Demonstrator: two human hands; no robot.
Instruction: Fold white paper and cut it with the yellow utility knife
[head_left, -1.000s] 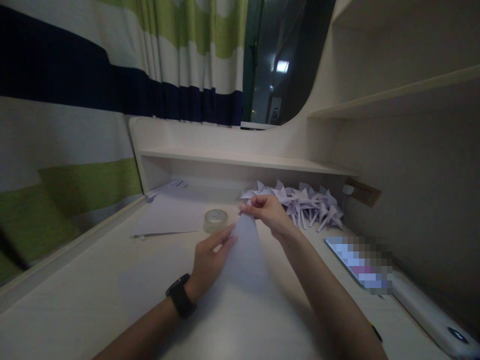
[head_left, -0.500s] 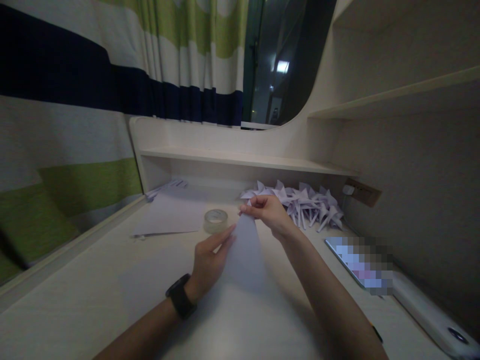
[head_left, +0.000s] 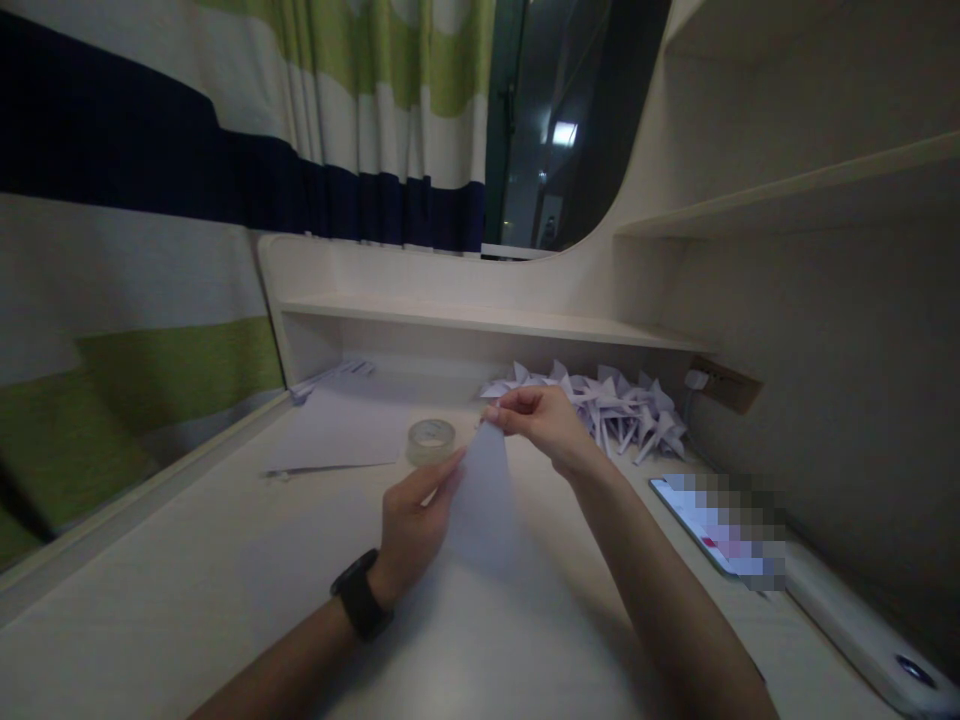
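A pale sheet of paper (head_left: 484,500) stands folded to a narrow point over the desk (head_left: 187,590). My right hand (head_left: 544,425) pinches the top tip of the paper between thumb and fingers. My left hand (head_left: 412,525), with a black watch on its wrist, holds the paper's left edge, fingers pressed along it. A roll of clear tape (head_left: 430,440) lies just beyond my left hand.
A heap of folded paper shapes (head_left: 622,405) lies at the back right under a low shelf (head_left: 480,318). Flat sheets (head_left: 337,430) lie at back left. A phone (head_left: 712,525) and a white device (head_left: 862,630) lie at the right. Striped curtain on the left.
The paper has been drawn narrower and lifted a little. My right hand has shifted slightly right and up; my left hand has curled closer against the paper's edge.
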